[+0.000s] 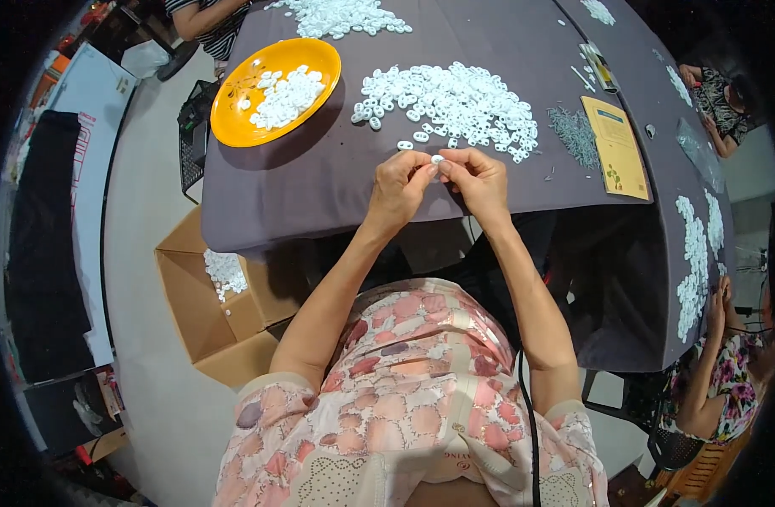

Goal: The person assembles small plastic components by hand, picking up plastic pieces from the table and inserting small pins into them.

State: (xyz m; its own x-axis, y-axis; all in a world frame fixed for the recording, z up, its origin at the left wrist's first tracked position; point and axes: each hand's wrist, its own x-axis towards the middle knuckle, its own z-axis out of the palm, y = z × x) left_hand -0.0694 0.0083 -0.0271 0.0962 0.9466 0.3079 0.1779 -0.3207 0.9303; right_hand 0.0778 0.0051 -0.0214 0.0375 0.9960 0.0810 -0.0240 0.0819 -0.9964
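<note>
Between my fingertips, just above the table's near edge, is a small white oval plastic piece [438, 159]. My left hand [397, 190] pinches it from the left, and my right hand [480, 182] pinches it from the right. Right beyond my hands spreads a loose pile of white oval pieces [455, 97], many showing two dark holes. One stray white piece [405, 145] lies close to my left fingertips. To the right of the pile is a heap of thin grey pins or screws [576, 135], too small to tell which.
An orange plate [227, 118] at the left holds more white pieces. A yellow booklet [620, 152] lies at the right. An open cardboard box [193, 304] with white pieces inside stands on the floor at left. Other people sit around the grey-covered table [337, 198].
</note>
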